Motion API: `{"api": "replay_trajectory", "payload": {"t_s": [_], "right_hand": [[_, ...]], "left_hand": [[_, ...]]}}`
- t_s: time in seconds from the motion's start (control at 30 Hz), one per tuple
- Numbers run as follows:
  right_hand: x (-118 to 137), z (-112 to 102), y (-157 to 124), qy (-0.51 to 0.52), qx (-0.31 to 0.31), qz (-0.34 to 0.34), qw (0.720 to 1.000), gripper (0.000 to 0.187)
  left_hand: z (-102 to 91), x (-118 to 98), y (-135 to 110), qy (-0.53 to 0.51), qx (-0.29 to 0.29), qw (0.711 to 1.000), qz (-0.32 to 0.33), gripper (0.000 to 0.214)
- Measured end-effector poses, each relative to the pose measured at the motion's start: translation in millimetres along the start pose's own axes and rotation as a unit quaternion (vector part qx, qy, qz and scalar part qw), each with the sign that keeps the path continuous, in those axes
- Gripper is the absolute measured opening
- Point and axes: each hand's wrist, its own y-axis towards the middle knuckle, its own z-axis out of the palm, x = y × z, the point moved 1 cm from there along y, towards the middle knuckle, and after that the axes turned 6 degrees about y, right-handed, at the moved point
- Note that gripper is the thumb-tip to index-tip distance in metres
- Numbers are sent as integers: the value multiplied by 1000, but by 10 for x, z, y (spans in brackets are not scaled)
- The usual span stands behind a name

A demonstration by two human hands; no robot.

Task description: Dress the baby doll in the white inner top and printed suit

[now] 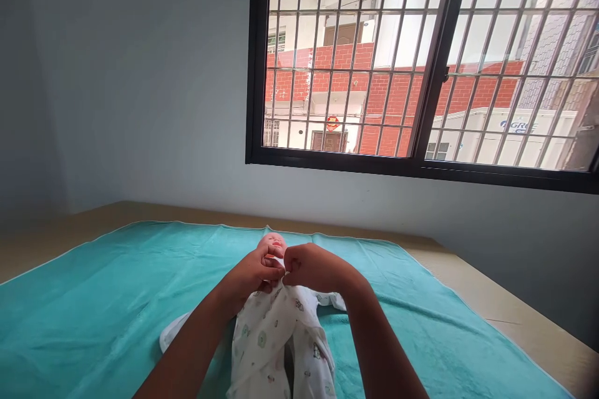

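Note:
A baby doll (272, 239) lies on its back on a turquoise blanket, its head toward the wall. It is dressed in a white romper (269, 336) with small printed animal figures, the legs stretched toward me. At the romper's neckline, just below the doll's chin, my left hand (256, 273) pinches the cloth with thumb and fingers. Close beside it, nearly touching, my right hand (314, 267) is curled with its fingers closed at the same neckline. Both hands cover most of the doll's neck and upper chest. One sleeve sticks out to the right beyond my right wrist.
The turquoise blanket (116, 299) covers most of a light brown flat surface (505, 318). A white cloth piece (172, 329) shows beside my left forearm. Behind stand a grey wall (154, 87) and a black-framed window (327, 159) with metal bars.

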Motion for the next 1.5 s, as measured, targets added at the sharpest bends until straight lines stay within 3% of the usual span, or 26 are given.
{"api": "replay_trajectory", "payload": {"t_s": [0.23,0.5,0.63,0.73,0.83,0.9,0.97,1.1,1.2,1.27,1.33,1.5], "right_hand": [[-27,-4,4,26,-1,-1,1000,8],[-103,-2,38,79,25,6,997,16],[-162,-51,28,113,-1,20,993,27],[-174,-9,61,103,-24,19,994,25],[-129,225,167,97,-49,-3,994,24],[-85,479,230,96,-74,-9,993,26],[-56,743,222,82,-123,0,989,26],[-104,1103,-137,60,-237,-72,967,13],[-290,1239,-616,81,-229,-160,957,35],[-474,1286,-912,94,-232,-181,951,36],[-652,1300,-1111,91,-246,-186,947,38],[-831,1265,-1138,76,-273,-194,939,34]], "left_hand": [[60,-106,-63,17,-12,1000,12,33],[4,-177,-141,114,33,993,-18,32],[-9,-262,-207,178,36,983,-21,32],[51,-327,-262,259,44,965,-12,18],[130,-257,-314,339,-53,939,-19,14],[175,-104,-379,401,-151,904,-7,19],[215,113,-486,450,-206,868,22,22],[247,535,-782,497,-181,831,173,23],[215,707,-976,487,-151,819,263,18],[192,749,-1062,471,-142,822,288,10],[186,754,-1117,468,-133,818,307,16],[225,751,-1143,505,-177,783,317,30]]}}
